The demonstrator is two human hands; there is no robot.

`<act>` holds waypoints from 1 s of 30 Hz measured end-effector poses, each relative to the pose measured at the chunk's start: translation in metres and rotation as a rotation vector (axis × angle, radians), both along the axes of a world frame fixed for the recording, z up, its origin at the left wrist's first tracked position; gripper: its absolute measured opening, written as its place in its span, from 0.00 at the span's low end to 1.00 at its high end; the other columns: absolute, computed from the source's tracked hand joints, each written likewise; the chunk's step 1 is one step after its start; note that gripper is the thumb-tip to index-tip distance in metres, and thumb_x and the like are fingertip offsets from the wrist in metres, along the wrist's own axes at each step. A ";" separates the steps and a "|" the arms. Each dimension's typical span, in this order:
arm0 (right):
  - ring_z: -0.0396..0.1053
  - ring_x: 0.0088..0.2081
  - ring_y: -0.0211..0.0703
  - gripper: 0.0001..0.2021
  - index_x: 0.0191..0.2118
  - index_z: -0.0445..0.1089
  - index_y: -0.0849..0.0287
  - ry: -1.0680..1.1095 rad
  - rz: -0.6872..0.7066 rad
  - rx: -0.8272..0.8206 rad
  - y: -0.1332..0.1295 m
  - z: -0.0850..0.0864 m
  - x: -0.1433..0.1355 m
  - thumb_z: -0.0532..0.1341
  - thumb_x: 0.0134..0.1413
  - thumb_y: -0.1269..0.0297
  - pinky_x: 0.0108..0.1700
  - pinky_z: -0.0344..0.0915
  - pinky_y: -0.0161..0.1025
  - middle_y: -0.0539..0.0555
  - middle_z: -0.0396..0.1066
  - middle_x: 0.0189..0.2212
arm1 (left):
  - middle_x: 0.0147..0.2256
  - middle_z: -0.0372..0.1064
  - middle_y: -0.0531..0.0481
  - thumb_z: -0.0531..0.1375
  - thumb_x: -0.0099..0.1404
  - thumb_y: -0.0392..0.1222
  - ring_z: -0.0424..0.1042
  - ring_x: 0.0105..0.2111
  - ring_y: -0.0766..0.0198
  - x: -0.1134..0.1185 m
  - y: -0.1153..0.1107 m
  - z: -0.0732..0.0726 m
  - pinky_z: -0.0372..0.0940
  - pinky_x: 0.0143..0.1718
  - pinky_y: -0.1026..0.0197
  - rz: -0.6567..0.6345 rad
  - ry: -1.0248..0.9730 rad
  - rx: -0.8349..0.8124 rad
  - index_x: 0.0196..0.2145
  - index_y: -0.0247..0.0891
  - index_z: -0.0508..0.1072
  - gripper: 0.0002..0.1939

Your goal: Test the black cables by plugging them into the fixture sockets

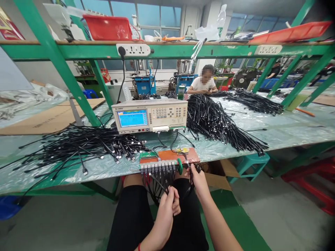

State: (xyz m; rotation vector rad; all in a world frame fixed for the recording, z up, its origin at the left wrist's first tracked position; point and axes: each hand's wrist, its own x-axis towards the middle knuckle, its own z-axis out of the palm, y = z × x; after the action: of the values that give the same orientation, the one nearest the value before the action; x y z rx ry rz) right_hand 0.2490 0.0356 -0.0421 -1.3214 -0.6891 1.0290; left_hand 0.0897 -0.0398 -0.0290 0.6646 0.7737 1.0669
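My left hand is closed around a black cable, whose plug end points up and left toward the row of connectors. Several black cables are plugged into that row and hang below it. At the right end of the orange test board, my right hand is closed on black cables, beside a green ring. Behind the board stands a beige tester with a lit blue screen. Wires run from its front to the board.
Loose black cables lie left of the tester, and a thick cable bundle lies right. A green shelf beam crosses above. Across the table sits a person. A cardboard box and a teal stool are below right.
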 end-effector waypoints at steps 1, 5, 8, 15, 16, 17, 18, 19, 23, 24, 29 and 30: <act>0.62 0.17 0.39 0.29 0.25 0.73 0.61 0.008 -0.006 0.010 0.000 -0.001 0.000 0.67 0.44 0.34 0.16 0.55 0.34 0.58 0.72 0.20 | 0.18 0.44 0.63 0.62 0.61 0.69 0.41 0.17 0.73 0.000 0.000 0.000 0.42 0.20 0.66 -0.003 -0.002 -0.003 0.30 0.38 0.65 0.28; 0.65 0.18 0.40 0.28 0.25 0.70 0.60 0.086 0.040 0.033 -0.001 0.001 -0.004 0.68 0.43 0.34 0.19 0.61 0.35 0.57 0.72 0.20 | 0.16 0.46 0.63 0.64 0.58 0.70 0.42 0.16 0.74 0.002 0.002 0.000 0.41 0.19 0.67 -0.020 -0.016 -0.014 0.29 0.38 0.65 0.29; 0.56 0.13 0.34 0.29 0.29 0.68 0.59 0.176 0.138 0.009 -0.001 0.006 -0.008 0.67 0.43 0.34 0.13 0.52 0.31 0.50 0.68 0.16 | 0.15 0.47 0.63 0.64 0.58 0.70 0.43 0.15 0.74 0.003 0.003 0.000 0.42 0.18 0.67 -0.020 -0.017 -0.013 0.28 0.38 0.65 0.30; 0.38 0.11 0.26 0.27 0.25 0.59 0.56 0.237 0.175 -0.016 -0.001 0.012 -0.012 0.69 0.43 0.38 0.12 0.37 0.27 0.37 0.46 0.11 | 0.14 0.61 0.55 0.58 0.66 0.67 0.59 0.15 0.68 0.003 0.003 0.002 0.55 0.20 0.65 0.052 0.122 0.061 0.29 0.37 0.68 0.27; 0.38 0.11 0.26 0.28 0.24 0.58 0.56 0.234 0.171 -0.017 -0.001 0.013 -0.012 0.69 0.43 0.38 0.12 0.37 0.27 0.37 0.46 0.11 | 0.14 0.63 0.54 0.57 0.66 0.67 0.60 0.15 0.67 0.003 0.003 0.002 0.56 0.20 0.65 0.057 0.130 0.064 0.29 0.37 0.68 0.27; 0.38 0.12 0.26 0.28 0.23 0.57 0.56 0.233 0.168 -0.019 -0.001 0.013 -0.012 0.70 0.43 0.39 0.12 0.37 0.27 0.38 0.46 0.11 | 0.14 0.64 0.54 0.57 0.66 0.67 0.61 0.15 0.66 0.003 0.003 0.003 0.57 0.20 0.65 0.059 0.132 0.063 0.29 0.37 0.68 0.28; 0.37 0.12 0.26 0.28 0.23 0.57 0.56 0.235 0.163 -0.022 -0.001 0.013 -0.012 0.70 0.43 0.39 0.12 0.37 0.27 0.38 0.46 0.11 | 0.14 0.64 0.53 0.57 0.65 0.67 0.62 0.15 0.66 0.003 0.003 0.003 0.57 0.20 0.64 0.061 0.131 0.060 0.29 0.37 0.69 0.28; 0.37 0.12 0.25 0.28 0.23 0.57 0.56 0.237 0.160 -0.024 -0.001 0.013 -0.012 0.70 0.42 0.39 0.12 0.37 0.27 0.38 0.45 0.11 | 0.14 0.65 0.53 0.57 0.65 0.67 0.62 0.14 0.66 0.003 0.003 0.003 0.57 0.19 0.64 0.061 0.130 0.058 0.29 0.37 0.69 0.28; 0.37 0.11 0.26 0.29 0.22 0.56 0.55 0.247 0.132 -0.017 -0.009 0.014 -0.016 0.70 0.42 0.37 0.12 0.35 0.27 0.38 0.44 0.10 | 0.14 0.66 0.53 0.56 0.67 0.65 0.63 0.14 0.65 0.002 0.004 0.003 0.58 0.19 0.65 0.061 0.134 0.069 0.30 0.37 0.69 0.26; 0.37 0.11 0.26 0.29 0.22 0.56 0.55 0.239 0.119 -0.013 -0.012 0.015 -0.018 0.69 0.43 0.37 0.12 0.35 0.28 0.38 0.44 0.10 | 0.14 0.66 0.53 0.56 0.68 0.65 0.63 0.15 0.65 0.002 0.004 0.002 0.58 0.19 0.65 0.054 0.136 0.071 0.30 0.37 0.69 0.26; 0.63 0.19 0.35 0.23 0.26 0.70 0.60 -0.007 0.151 0.053 -0.034 0.029 -0.035 0.73 0.42 0.43 0.20 0.59 0.31 0.50 0.68 0.19 | 0.14 0.65 0.54 0.54 0.68 0.66 0.61 0.13 0.66 0.006 0.003 -0.002 0.58 0.18 0.64 -0.024 0.158 0.078 0.30 0.37 0.68 0.27; 0.69 0.24 0.39 0.23 0.28 0.74 0.61 -0.063 0.184 0.065 -0.036 0.032 -0.038 0.74 0.41 0.44 0.24 0.64 0.32 0.54 0.73 0.23 | 0.14 0.65 0.53 0.55 0.68 0.67 0.62 0.14 0.66 0.007 0.002 -0.002 0.58 0.18 0.64 -0.041 0.168 0.083 0.29 0.37 0.68 0.28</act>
State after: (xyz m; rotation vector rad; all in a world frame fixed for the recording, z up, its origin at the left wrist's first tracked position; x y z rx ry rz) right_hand 0.2111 -0.0008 -0.0100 -1.2555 -0.8971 1.1062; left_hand 0.0966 -0.0378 -0.0309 0.8456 0.8601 1.0189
